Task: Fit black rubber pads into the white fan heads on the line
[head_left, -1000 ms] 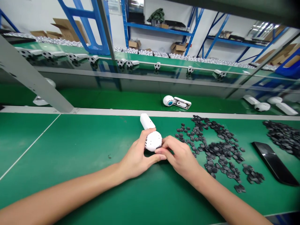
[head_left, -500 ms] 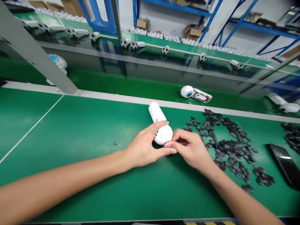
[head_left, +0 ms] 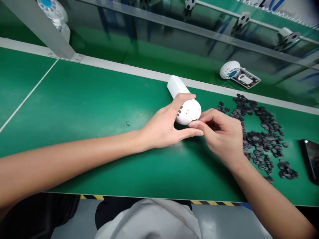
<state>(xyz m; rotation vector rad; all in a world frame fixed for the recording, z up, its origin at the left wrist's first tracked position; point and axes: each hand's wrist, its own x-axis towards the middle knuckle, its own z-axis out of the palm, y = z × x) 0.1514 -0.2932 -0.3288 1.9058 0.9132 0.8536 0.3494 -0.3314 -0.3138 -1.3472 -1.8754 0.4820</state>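
A white device with a round, ball-like head [head_left: 190,111] and a blocky white body [head_left: 176,86] lies on the green work table. My left hand [head_left: 171,121] grips the head, index finger over its top and thumb along the near side. Some dark patches show on the head's left side, partly behind the fingers. My right hand [head_left: 219,131] is closed in a pinch against the head's lower right edge. A dark sliver, seemingly a small black piece [head_left: 193,120], shows at those fingertips; most of it is hidden. Many similar small black pieces [head_left: 261,139] lie loose to the right.
A similar device with an exposed circuit board [head_left: 245,79] rests beyond the table's pale metal rim. Another white device [head_left: 56,16] stands behind the slanted metal post [head_left: 47,30]. Football-patterned pieces [head_left: 243,20] line the far belt. A black phone-like object [head_left: 310,159] lies far right.
The view has tilted down, so the near table edge and my lap now show. Both hands keep their hold at the white device, with little visible change in grip.
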